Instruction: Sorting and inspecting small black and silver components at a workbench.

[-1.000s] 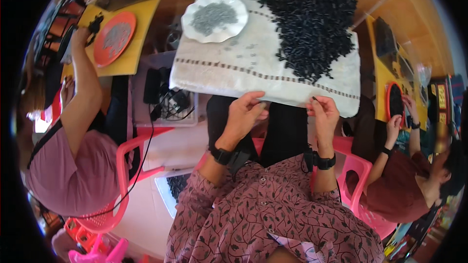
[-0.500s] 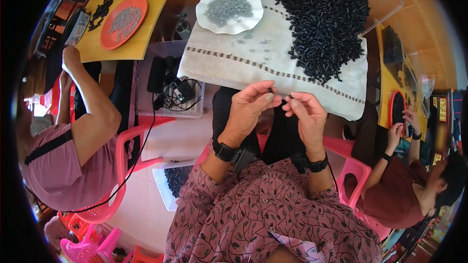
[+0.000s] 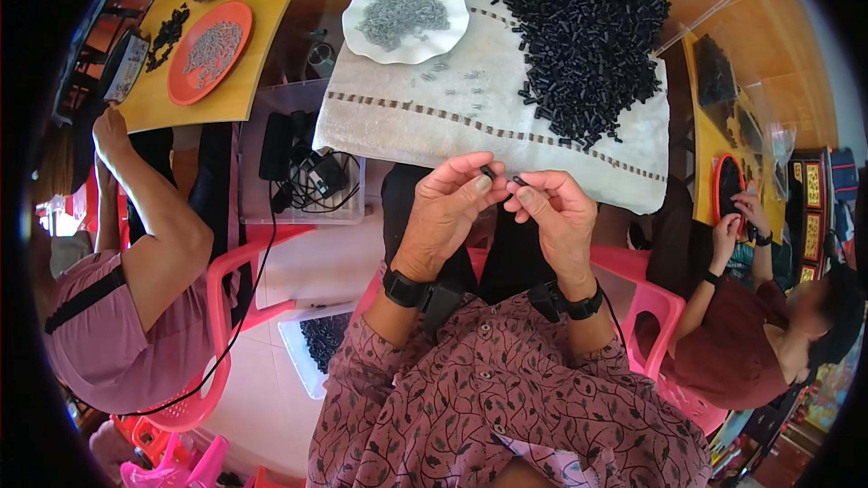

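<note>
Both hands are raised over the lap, just off the near edge of the white cloth. Left hand pinches a short black piece between thumb and forefinger. Right hand pinches a small dark piece the same way, mostly covered by the fingers; its full shape cannot be told. The two sets of fingertips are close together; whether they touch is unclear. Main risk, in my judgement: a drop. Both pieces are tiny and gripped by the tips alone, so a slight slip could send one onto the dark trousers, where black on black would be hard to spot, or down to the pale floor. Second risk: the digits hide much of each piece, so the way an end faces could be misjudged. Third: the heap of black pieces has strays at its near edge; a tug on the cloth could spread them. Small clear pieces lie loose near the scalloped white plate; their low contrast could let a reaching hand scatter them unnoticed.
</note>
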A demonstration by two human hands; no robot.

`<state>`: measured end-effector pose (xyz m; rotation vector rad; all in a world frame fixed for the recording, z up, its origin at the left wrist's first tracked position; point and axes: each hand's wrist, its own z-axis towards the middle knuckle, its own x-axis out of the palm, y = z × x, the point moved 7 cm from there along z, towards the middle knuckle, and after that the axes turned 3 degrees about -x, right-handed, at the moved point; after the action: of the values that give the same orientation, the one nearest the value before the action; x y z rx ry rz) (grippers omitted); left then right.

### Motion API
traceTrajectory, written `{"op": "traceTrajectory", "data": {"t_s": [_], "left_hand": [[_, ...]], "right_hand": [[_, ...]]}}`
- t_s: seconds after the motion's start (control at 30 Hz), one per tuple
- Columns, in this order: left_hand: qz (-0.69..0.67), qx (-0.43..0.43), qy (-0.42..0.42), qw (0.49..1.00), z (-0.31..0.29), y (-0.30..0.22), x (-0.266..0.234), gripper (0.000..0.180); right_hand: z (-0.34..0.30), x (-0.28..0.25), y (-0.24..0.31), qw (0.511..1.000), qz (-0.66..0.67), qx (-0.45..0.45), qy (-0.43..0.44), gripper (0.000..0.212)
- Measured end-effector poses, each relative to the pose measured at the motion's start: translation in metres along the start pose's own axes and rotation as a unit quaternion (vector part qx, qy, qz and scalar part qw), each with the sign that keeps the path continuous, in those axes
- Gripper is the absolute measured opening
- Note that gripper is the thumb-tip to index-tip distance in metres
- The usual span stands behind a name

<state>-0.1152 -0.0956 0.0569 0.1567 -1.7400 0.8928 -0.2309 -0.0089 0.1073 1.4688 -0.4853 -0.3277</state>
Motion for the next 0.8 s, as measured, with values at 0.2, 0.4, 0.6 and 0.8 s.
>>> {"op": "traceTrajectory", "data": {"t_s": [0.2,0.4,0.6,0.8], "left_hand": [[-0.045,-0.029,0.01,0.999,-0.001,0.005,0.003,0.028],[-0.032,-0.049,-0.031,0.998,-0.001,0.008,-0.007,0.025],[-0.019,-0.05,-0.072,0.996,0.001,0.009,-0.015,0.024],[-0.016,-0.038,-0.099,0.994,0.0,0.005,-0.021,0.024]], "right_hand": [[0.003,0.0,0.005,0.999,-0.011,-0.044,-0.007,0.015],[0.023,-0.023,-0.005,0.987,-0.129,-0.073,-0.065,0.014],[0.05,-0.025,-0.006,0.949,-0.286,-0.109,-0.076,0.011],[0.068,-0.023,-0.013,0.896,-0.396,-0.184,-0.082,0.015]]}}
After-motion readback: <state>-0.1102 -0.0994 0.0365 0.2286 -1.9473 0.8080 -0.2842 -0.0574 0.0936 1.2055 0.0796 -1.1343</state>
